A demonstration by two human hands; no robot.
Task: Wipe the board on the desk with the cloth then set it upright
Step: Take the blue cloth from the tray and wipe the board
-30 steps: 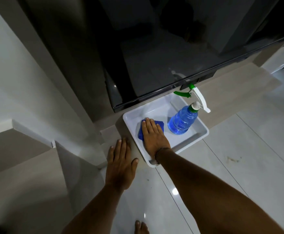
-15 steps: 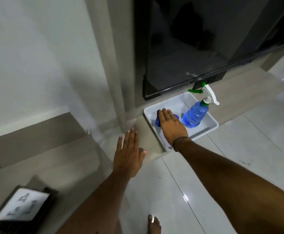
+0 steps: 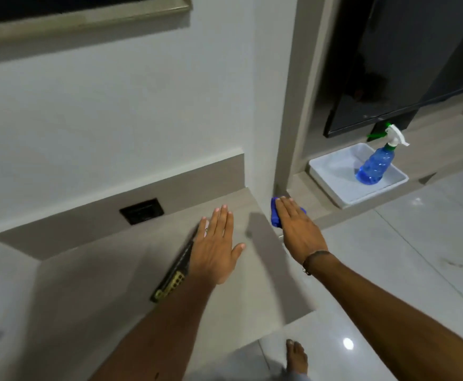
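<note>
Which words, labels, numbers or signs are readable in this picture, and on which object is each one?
No text can be read.
Board: yellowish marks near its lower end, too blurred to read.
Spray bottle: no label visible.
Wall socket: no readable marking.

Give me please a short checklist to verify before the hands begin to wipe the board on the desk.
1. Blue cloth is with the right hand: ok, it shows under the fingers.
2. Cloth is over the grey desk top: not ok, it is beyond the desk's right edge.
3. Dark flat board with yellow marks is on the desk: ok, partly hidden by the left hand.
4. Left hand is free to steady the board: ok, open and flat.
5. Board face is up: cannot tell, blurred.
6. Blue spray bottle stands away from the work, in the white tray: ok.
</note>
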